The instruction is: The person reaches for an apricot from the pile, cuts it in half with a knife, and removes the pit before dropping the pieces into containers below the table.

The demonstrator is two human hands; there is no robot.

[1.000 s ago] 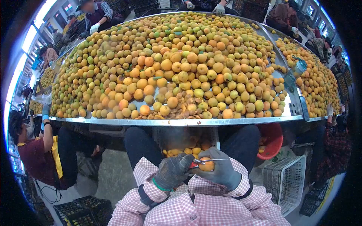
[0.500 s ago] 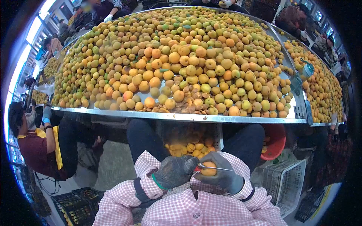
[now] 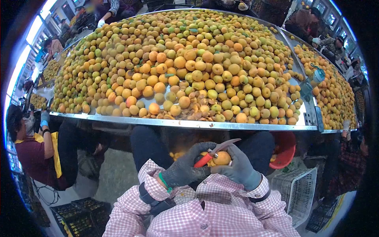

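Both my hands wear dark grey gloves and are close together over my lap. My left hand [image 3: 184,166] is closed around the red handle [image 3: 204,160] of a curved blade [image 3: 226,145], whose tip points up and to the right. An orange-yellow fruit [image 3: 222,158] is in the fingers of my right hand [image 3: 240,168], just below the blade. Whether the blade touches the fruit cannot be told. Part of the fruit is hidden by the blade and fingers.
A metal-edged table [image 3: 169,123] heaped with yellow-orange fruit [image 3: 130,75] spans the view ahead. Cut pieces [image 3: 195,108] lie near its front edge. A red basin [image 3: 285,150] and white crate [image 3: 294,193] are right; black crates [image 3: 79,216] are lower left. A co-worker [image 3: 37,154] sits left.
Both hands have risen with the blade and fruit. The blade has swung from lying across the fruit to pointing up and right above it. The view has shifted slightly.
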